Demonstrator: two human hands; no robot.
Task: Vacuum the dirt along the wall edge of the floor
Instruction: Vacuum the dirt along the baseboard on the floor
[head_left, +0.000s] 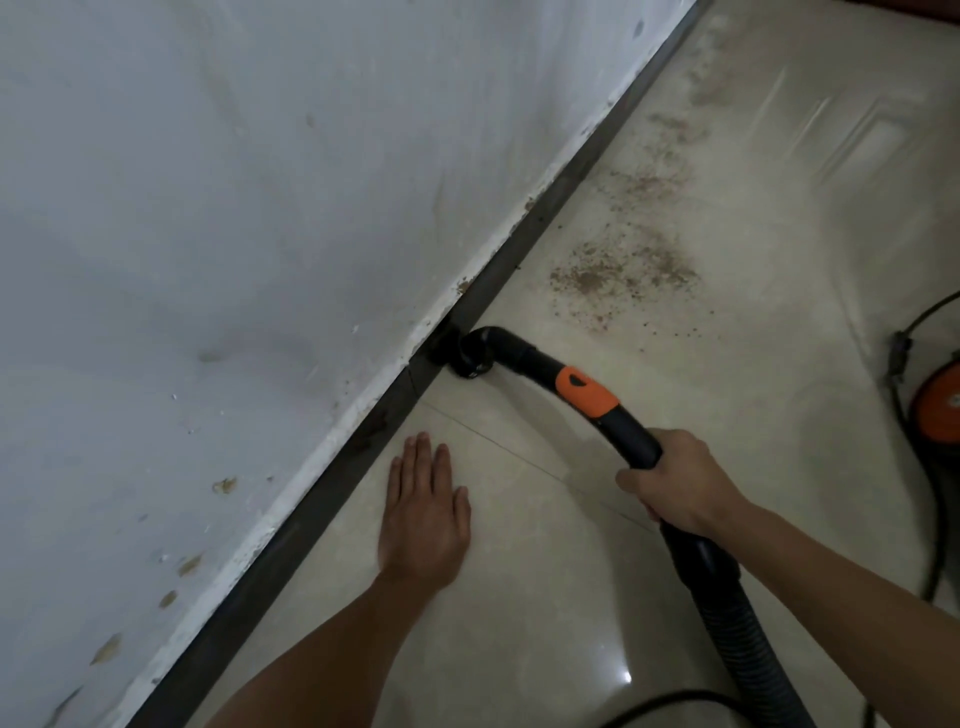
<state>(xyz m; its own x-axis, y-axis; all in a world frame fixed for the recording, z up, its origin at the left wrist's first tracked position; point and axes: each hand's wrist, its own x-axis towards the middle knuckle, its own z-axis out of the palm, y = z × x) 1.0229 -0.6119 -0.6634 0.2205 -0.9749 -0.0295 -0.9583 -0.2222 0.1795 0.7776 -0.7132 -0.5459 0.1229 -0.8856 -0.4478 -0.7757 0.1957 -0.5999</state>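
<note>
My right hand (675, 480) grips the black curved vacuum handle (587, 395), which has an orange band. Its black nozzle (467, 356) touches the dark skirting strip (524, 244) at the foot of the white wall. My left hand (423, 506) lies flat on the beige floor tile, fingers straight, just below the nozzle and beside the skirting. Brown dirt (623, 270) is scattered on the tiles beyond the nozzle, in patches running along the wall edge toward the far end. The ribbed black hose (737, 623) trails down from my right hand.
An orange and black vacuum body (940, 410) sits at the right edge, with black cables (898, 364) around it. The white wall (208, 234) fills the left half. Glossy beige tiles (519, 597) spread to the right of the skirting.
</note>
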